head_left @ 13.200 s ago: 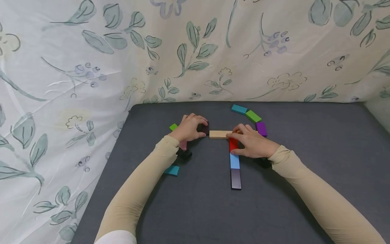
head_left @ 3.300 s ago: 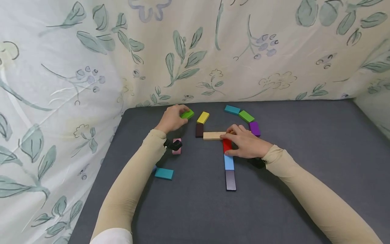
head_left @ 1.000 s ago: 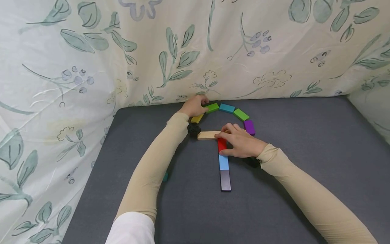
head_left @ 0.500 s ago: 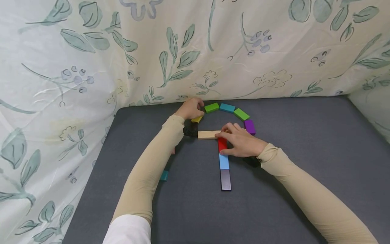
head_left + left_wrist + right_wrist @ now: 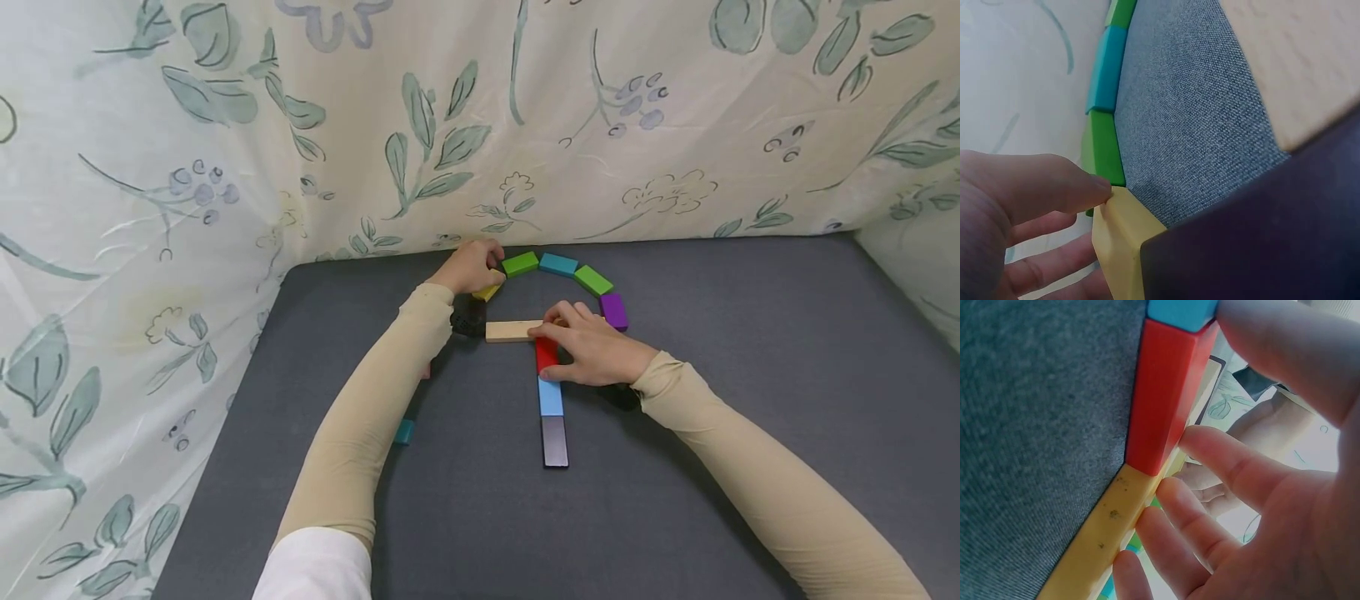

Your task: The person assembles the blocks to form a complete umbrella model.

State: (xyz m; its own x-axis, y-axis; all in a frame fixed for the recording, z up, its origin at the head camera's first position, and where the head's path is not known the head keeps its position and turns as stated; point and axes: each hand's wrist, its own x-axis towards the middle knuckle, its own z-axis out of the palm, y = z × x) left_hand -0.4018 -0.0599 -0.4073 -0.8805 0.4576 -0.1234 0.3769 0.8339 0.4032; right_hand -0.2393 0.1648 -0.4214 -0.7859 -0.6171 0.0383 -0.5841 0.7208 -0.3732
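In the head view my left hand (image 5: 467, 267) is at the upper left of a ring of blocks and pinches the yellow block (image 5: 1125, 234); the left wrist view shows the thumb on its corner and fingers behind. A green block (image 5: 521, 265) meets the yellow one's far end, a dark brown block (image 5: 1235, 244) its near end. My right hand (image 5: 596, 346) rests over the joint of the natural wood strip (image 5: 513, 332) and the red block (image 5: 1163, 394). Its fingertips touch the strip, and its thumb lies by the light blue block (image 5: 551, 398).
Beyond the green block, the arc continues with a blue block (image 5: 558, 265), another green block (image 5: 594, 281) and a purple block (image 5: 614, 312). A grey-purple block (image 5: 555, 442) ends the stem. A teal block (image 5: 405, 432) lies partly under the left arm. Floral cloth (image 5: 480, 125) backs the table.
The yellow block joined the dark brown one; then my left hand carried the green block to the blue block's left and let go. It has since moved back to the yellow block. The right hand stayed put.
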